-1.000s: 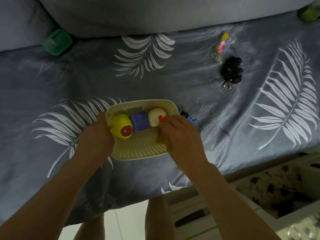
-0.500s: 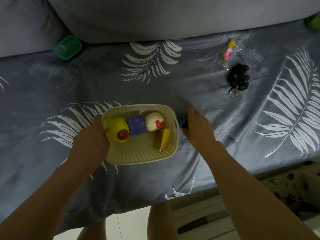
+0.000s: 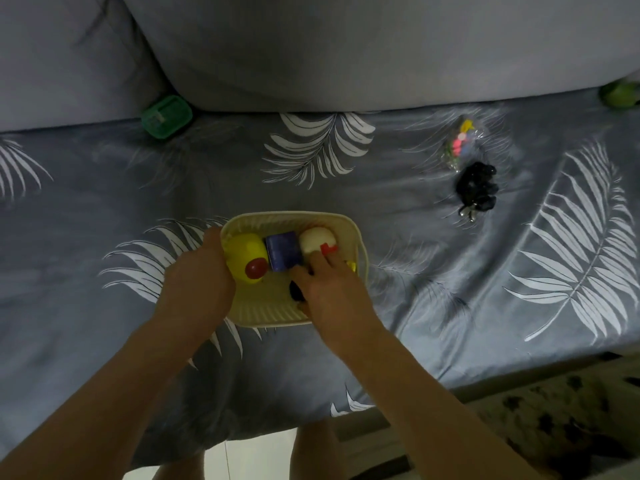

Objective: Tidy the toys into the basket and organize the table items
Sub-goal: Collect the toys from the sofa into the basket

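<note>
A cream basket sits on the grey leaf-print sheet. It holds a yellow toy with a red spot, a blue cube, a cream ball with a red patch and a yellow block mostly hidden by my fingers. My left hand grips the basket's left rim. Inside the basket, low on its right side, my right hand is closed over a small dark toy, of which only an edge shows.
A green box lies at the back left against the grey cushions. A clear bag of coloured pieces and a black bunch with keys lie at the back right, and a green object far right. The sheet's front edge drops to the floor.
My right hand went from the basket out to a small blue toy beside its right rim, then came back in with a dark toy. My left hand stayed on the rim.
</note>
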A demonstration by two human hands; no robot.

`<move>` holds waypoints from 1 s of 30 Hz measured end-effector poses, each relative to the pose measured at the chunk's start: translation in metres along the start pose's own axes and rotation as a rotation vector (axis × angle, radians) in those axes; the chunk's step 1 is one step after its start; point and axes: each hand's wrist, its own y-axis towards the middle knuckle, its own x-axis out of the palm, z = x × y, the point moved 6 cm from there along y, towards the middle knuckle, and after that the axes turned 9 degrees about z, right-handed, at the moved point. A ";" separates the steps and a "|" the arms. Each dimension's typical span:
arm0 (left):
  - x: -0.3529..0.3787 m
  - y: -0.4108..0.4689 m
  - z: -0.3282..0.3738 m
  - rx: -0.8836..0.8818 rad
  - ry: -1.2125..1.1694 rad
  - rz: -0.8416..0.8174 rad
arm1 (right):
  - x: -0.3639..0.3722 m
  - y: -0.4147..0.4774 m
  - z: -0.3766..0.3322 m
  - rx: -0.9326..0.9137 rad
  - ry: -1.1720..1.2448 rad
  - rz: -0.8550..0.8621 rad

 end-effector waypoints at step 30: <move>-0.079 0.093 -0.171 -0.214 -0.061 0.214 | 0.053 0.305 -0.129 -0.607 -0.229 -0.231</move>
